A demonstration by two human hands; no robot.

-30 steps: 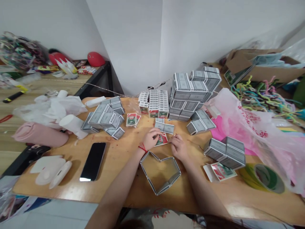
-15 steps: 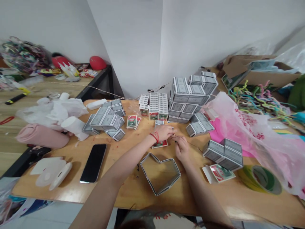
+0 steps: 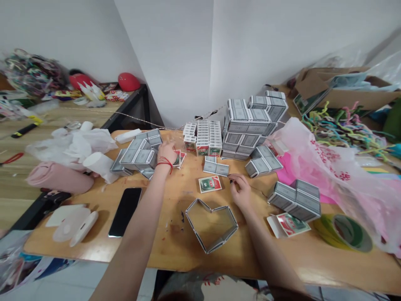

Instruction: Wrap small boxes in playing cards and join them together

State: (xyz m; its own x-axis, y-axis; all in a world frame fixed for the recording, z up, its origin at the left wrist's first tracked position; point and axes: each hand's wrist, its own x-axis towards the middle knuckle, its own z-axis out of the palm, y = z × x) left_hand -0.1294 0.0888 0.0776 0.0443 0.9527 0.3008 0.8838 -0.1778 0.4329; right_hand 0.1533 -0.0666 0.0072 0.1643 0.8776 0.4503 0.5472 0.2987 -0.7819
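Note:
My left hand (image 3: pixel 167 152) has its fingers apart and is over the left side of a small pile of red-and-green card boxes (image 3: pixel 180 159), just right of a stack of grey patterned boxes (image 3: pixel 138 154). Its fingertips are partly hidden and blurred. My right hand (image 3: pixel 240 191) rests on the table with thumb and finger pinched together; a small dark thing shows at the tips, too small to name. In front of it lies a single red-and-green card box (image 3: pixel 209 184). Behind that sit joined grey boxes (image 3: pixel 216 168). A heart-shaped frame (image 3: pixel 194 234) of grey strips stands between my forearms.
A tall stack of grey boxes (image 3: pixel 247 125) and rows of small card boxes (image 3: pixel 203 136) stand at the back. A phone (image 3: pixel 125 211) lies left; yellow tape (image 3: pixel 344 234), grey boxes (image 3: pixel 294 198) and a pink plastic bag (image 3: pixel 326 159) are on the right.
My left hand has left my right hand and moved left to the card-box pile. The single card box and the joined grey boxes are now uncovered. My right hand stays nearly in place.

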